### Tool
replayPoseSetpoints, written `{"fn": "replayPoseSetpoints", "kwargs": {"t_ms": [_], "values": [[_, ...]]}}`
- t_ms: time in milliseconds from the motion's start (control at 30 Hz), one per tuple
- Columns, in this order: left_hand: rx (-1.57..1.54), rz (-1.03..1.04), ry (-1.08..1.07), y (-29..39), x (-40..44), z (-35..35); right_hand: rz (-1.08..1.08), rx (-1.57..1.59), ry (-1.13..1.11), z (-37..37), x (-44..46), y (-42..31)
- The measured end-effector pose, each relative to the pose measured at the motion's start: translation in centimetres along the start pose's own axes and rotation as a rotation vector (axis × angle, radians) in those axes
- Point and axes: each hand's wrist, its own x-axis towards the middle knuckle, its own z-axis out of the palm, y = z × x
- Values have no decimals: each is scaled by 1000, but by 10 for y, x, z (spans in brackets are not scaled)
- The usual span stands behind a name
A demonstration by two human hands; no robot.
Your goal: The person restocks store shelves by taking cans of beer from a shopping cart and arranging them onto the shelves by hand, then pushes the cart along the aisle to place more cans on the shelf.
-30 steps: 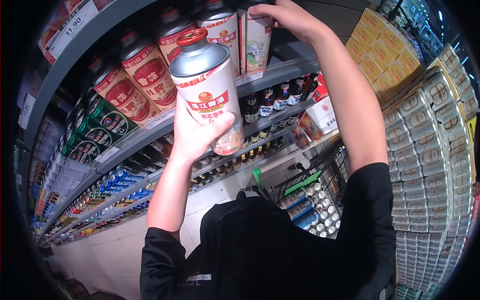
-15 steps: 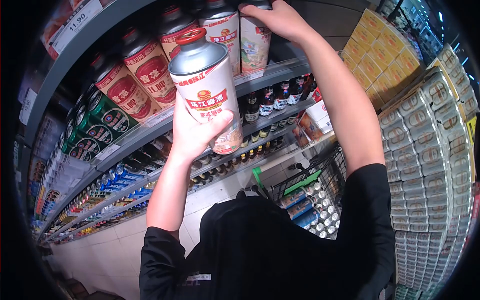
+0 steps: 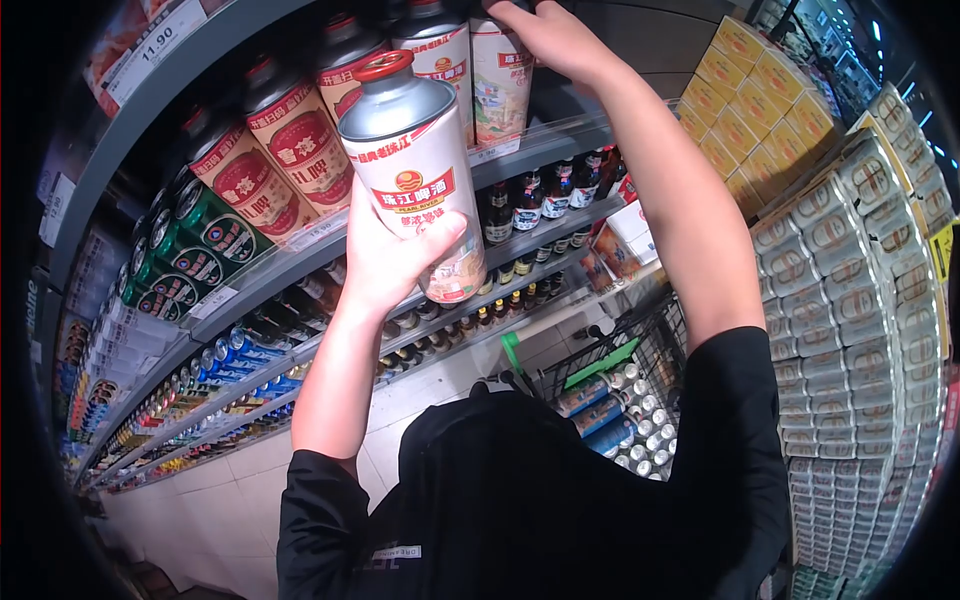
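Observation:
My left hand (image 3: 395, 255) is wrapped around a tall white beer can (image 3: 410, 190) with a silver shoulder and a red ring at its top. It holds this can slightly tilted in front of the shelf. At the upper edge of the view, my right hand (image 3: 555, 35) has its fingers at the top of a matching beer can (image 3: 500, 85), which stands at the right end of the row. Part of that hand's grip is cut off by the frame. Another white can (image 3: 438, 50) stands just left of it.
Red-and-tan cans (image 3: 295, 150) and green cans (image 3: 225, 235) line the same shelf (image 3: 570, 130). Beer bottles (image 3: 555, 195) stand on the level below. A shopping cart (image 3: 655, 340) with several cans is at lower right, near stacked yellow cartons (image 3: 765, 100).
My right hand has shifted slightly up on the shelf can, so more of its red label shows. My left hand still holds its can in nearly the same place.

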Motion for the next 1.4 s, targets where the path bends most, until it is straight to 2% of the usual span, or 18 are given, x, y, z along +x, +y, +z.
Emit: {"fn": "replayPoseSetpoints", "kwargs": {"t_ms": [33, 133, 200, 267, 333, 433, 500, 600, 633, 667, 767, 800, 867, 967, 1067, 1200, 1333, 1400], "values": [[5, -4, -7, 0, 1, 1, 18, 116, 12, 1, 4, 5], [-11, -7, -18, 0, 3, 8, -247, 25, 147, -11, -34, 7], [-9, -22, -41, 2, 8, 14, -126, 206, -130, -22, -98, -4], [-52, -20, -99, 7, 16, 24, -147, 189, -315, -16, -161, -2], [-137, -14, -198, 13, 33, 46, -278, 34, -259, 1, -196, 3], [95, 201, -214, 7, 53, 78, -315, -150, -38, 8, -196, 21], [168, 306, -288, 3, 72, 96, -195, 86, 139, 4, -189, 17], [288, 403, -399, 15, 98, 110, -252, 443, 170, -21, -164, 19], [351, 517, -393, 23, 107, 112, -277, 265, 203, -32, -152, 25], [392, 345, -484, 35, 115, 113, -298, 82, 243, -43, -140, 32], [636, 565, -471, 57, 134, 102, -387, -324, 315, -69, -103, 52], [776, 596, -477, 70, 135, 94, -440, -358, 303, -71, -93, 57], [957, 548, -400, 73, 142, 86, -390, -360, 319, -71, -80, 67], [1299, 900, -236, 72, 157, 80, -306, -319, 280, -69, -63, 79], [1535, 866, -185, 69, 174, 74, -296, -254, 229, -64, -50, 93], [1719, 315, -202, 84, 184, 96, -267, -191, 142, -60, -31, 115], [1802, 260, -336, 98, 185, 106, -284, -150, 45, -60, -18, 122], [1817, 90, -415, 97, 210, 103, -266, -120, -4, -60, -14, 125]]}}
